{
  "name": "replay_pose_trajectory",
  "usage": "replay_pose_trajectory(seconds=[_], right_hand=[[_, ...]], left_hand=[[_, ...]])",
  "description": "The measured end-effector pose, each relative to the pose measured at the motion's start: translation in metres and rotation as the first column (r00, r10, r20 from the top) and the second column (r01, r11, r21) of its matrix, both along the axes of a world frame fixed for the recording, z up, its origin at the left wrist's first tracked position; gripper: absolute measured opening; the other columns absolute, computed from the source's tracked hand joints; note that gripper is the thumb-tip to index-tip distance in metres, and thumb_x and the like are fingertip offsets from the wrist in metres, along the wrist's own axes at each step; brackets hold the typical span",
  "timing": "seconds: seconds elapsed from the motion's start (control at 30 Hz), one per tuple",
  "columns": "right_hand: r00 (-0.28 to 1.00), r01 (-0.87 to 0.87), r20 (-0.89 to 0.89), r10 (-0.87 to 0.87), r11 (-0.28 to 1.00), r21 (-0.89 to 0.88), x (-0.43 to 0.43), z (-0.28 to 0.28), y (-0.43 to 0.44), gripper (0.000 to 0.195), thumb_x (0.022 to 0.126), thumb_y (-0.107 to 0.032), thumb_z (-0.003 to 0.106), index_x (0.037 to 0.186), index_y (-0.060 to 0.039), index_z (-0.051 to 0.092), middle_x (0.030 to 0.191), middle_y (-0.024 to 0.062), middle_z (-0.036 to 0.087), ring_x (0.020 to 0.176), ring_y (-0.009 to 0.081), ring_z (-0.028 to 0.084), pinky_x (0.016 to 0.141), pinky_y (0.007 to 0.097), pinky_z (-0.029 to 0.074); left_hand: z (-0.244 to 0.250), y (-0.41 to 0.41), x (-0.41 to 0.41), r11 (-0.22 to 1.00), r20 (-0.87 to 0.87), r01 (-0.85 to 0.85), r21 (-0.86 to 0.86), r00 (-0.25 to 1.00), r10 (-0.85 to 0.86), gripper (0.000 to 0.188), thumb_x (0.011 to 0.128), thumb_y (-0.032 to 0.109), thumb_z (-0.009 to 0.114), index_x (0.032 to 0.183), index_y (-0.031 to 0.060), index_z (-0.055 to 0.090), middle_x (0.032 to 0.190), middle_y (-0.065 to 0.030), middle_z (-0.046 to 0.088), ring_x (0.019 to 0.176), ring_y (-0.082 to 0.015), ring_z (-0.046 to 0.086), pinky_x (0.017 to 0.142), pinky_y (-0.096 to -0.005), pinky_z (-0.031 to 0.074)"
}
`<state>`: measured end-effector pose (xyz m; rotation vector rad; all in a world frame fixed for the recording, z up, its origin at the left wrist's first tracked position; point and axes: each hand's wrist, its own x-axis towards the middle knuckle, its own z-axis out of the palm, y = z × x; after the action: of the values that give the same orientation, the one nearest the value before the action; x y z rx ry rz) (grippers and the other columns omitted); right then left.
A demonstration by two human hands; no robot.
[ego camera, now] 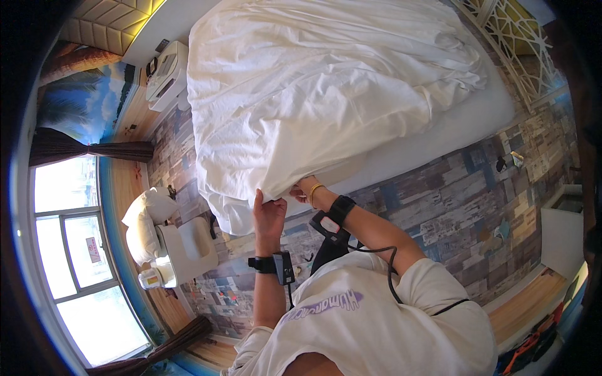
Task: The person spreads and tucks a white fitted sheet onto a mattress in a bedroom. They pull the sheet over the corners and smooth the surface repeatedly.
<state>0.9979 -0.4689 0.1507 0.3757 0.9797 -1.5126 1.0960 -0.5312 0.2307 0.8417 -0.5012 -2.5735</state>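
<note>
A wrinkled white duvet point(301, 103) spreads over most of the bed, its near edge hanging over the side. My left hand point(269, 214) grips that edge, the thumb on top of the cloth. To its right, my right hand point(308, 190), with a yellow bracelet at the wrist, is closed at the underside of the duvet's edge; its fingertips are partly hidden by the cloth. Below and right of the duvet shows the smooth white sheet-covered mattress point(470, 117). Each wrist bears a strapped black device with a cable.
A white bedside unit point(167, 75) stands beyond the bed's left corner. Pillows point(148, 221) lie by a white chair or table point(190, 254) near the window. Small litter point(517, 159) is on the wood-patterned floor point(442, 221). A lattice screen point(512, 42) and white bin point(562, 230) stand at right.
</note>
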Motion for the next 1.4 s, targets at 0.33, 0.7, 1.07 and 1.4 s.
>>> replay_pose_trajectory(seconds=[0.33, 0.7, 1.07, 1.4], right_hand=[[0.815, -0.171, -0.58, 0.018, 0.962, -0.211, 0.008, -0.01, 0.012, 0.018, 0.076, -0.024, 0.047, 0.075, -0.0069, 0.052, 0.049, 0.002, 0.048, 0.045, 0.0115, 0.046, 0.042, 0.0219, 0.036], [0.946, -0.096, -0.274, 0.173, 0.958, 0.272, 0.001, -0.095, 0.024, 0.015, 0.079, -0.019, 0.046, 0.086, -0.007, 0.052, 0.073, 0.0087, 0.056, 0.057, 0.0172, 0.055, 0.044, 0.0296, 0.043], [0.455, 0.449, -0.694, 0.559, 0.528, 0.72, -0.122, -0.126, 0.121, 0.021, 0.075, -0.016, 0.049, 0.083, 0.0029, 0.054, 0.087, 0.0183, 0.054, 0.083, 0.032, 0.051, 0.072, 0.0382, 0.041], [0.481, 0.173, -0.647, 0.592, 0.659, 0.732, -0.112, -0.123, 0.193, 0.011, 0.071, -0.007, 0.047, 0.068, -0.0033, 0.057, 0.085, 0.0134, 0.058, 0.079, 0.0266, 0.053, 0.072, 0.033, 0.042]], left_hand=[[-0.001, -0.003, 0.003, 0.999, 0.018, 0.007, -0.039, 1.0, -0.007, 0.026, 0.081, 0.024, 0.049, 0.099, 0.0055, 0.047, 0.095, -0.0054, 0.054, 0.075, -0.0123, 0.049, 0.057, -0.0224, 0.039], [-0.006, -0.007, 0.016, 0.993, 0.034, 0.081, -0.085, 0.996, -0.078, 0.025, 0.08, 0.024, 0.05, 0.099, 0.006, 0.049, 0.096, -0.0054, 0.055, 0.083, -0.0141, 0.051, 0.063, -0.0256, 0.042], [0.006, -0.007, 0.027, 0.974, 0.025, -0.011, -0.226, 1.0, 0.017, 0.035, 0.082, 0.028, 0.045, 0.11, 0.0064, 0.043, 0.11, -0.0075, 0.049, 0.101, -0.0208, 0.045, 0.083, -0.0364, 0.037], [-0.005, -0.005, 0.026, 0.982, 0.073, 0.076, -0.176, 0.995, -0.064, 0.038, 0.081, 0.027, 0.046, 0.113, 0.0072, 0.041, 0.113, -0.0061, 0.046, 0.105, -0.0202, 0.041, 0.087, -0.035, 0.032]])
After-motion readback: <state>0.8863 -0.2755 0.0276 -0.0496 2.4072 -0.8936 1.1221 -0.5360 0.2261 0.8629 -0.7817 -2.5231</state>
